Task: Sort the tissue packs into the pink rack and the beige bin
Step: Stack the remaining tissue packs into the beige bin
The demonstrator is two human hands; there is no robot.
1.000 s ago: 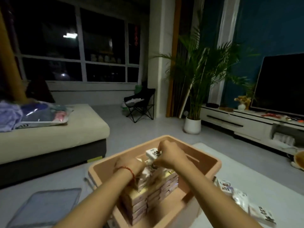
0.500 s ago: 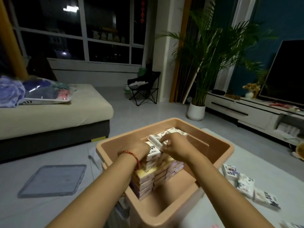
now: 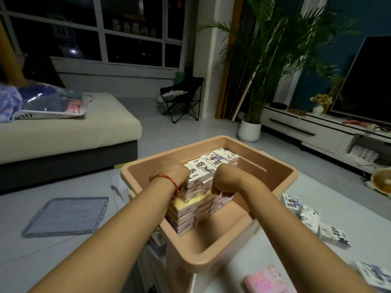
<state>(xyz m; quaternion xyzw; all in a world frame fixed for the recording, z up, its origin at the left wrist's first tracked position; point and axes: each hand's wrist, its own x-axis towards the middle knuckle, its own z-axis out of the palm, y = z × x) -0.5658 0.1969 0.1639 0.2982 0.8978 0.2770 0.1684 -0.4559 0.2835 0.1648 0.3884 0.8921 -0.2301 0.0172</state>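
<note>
Dim living room: the beige bin (image 3: 293,176) sits at the pale surface's (image 3: 364,210) left edge, open floor (image 3: 69,252) beyond. Left hand (image 3: 171,174) and right hand (image 3: 226,183) grip the stacked tissue packs (image 3: 203,166); loose packs (image 3: 330,236) lie rightward.

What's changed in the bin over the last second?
The top row of packs, which the right hand was setting down a second ago, now lies flat on the stack. That hand has slid down to the stack's near side, fingers curled. The left hand stays at the row's near-left end. Bin and loose packs beside it unmoved.
</note>
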